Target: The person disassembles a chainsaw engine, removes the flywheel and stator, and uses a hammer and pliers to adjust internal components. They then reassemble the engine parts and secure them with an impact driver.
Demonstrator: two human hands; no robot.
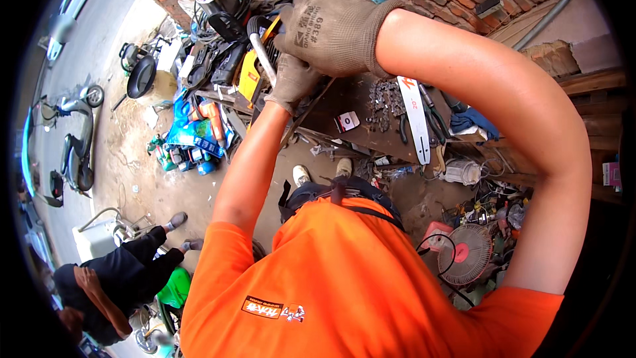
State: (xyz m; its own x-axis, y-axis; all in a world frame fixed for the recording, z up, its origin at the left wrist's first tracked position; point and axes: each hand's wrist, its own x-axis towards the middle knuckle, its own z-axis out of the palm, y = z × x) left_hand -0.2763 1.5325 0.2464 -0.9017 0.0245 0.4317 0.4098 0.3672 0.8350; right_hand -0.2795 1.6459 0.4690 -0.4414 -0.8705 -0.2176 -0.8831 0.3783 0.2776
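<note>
The tabletop (361, 96) before you has a yellow chainsaw (250, 76) at its left end and a white guide bar (415, 122) farther right, while your gloved right hand (331, 30) overlaps your left hand (296, 81) beside the chainsaw, their grip hidden.

One yellow-bodied tool (249, 76); one white saw bar (416, 117); one black pan (141, 77); one fan (466, 255); one seated person (124, 280).

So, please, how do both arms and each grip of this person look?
Left grip and right grip wear brownish-grey knitted gloves with snug cuffs; dark printing marks the right glove's back. Short orange sleeves leave the forearms bare.
</note>
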